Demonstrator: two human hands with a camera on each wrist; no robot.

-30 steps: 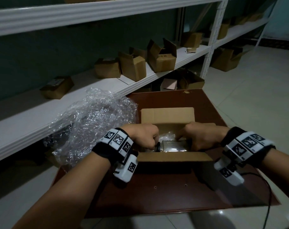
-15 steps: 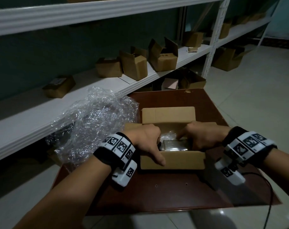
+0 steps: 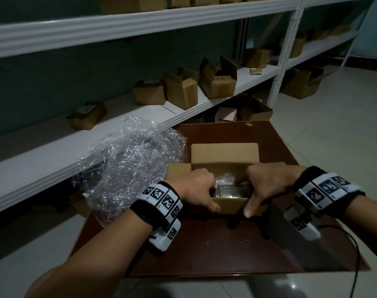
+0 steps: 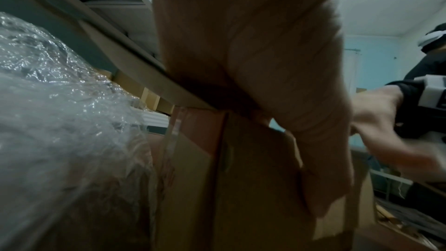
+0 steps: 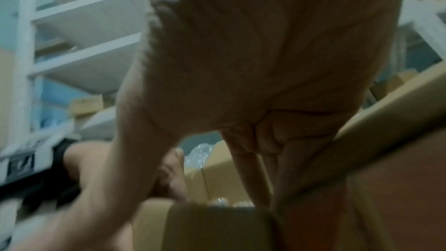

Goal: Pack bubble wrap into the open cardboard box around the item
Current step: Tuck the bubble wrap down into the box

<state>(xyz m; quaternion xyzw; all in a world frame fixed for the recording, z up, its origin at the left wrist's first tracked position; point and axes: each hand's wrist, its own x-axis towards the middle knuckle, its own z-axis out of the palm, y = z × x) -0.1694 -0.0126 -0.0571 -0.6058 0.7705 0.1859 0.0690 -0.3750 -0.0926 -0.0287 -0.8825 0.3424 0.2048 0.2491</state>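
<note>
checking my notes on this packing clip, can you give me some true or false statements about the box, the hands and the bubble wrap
1. Both hands, left hand and right hand, are at the open cardboard box. True.
2. The box stands on the floor. False: it stands on the brown table.
3. A big loose heap of bubble wrap lies left of the box. True.
4. The box holds nothing. False: a shiny item and some bubble wrap lie inside.
5. The box is taped closed. False: its flaps are open.

box (image 3: 224, 154) on table (image 3: 226, 250) | bubble wrap heap (image 3: 129, 168) left of box | item (image 3: 230, 191) in box
</note>
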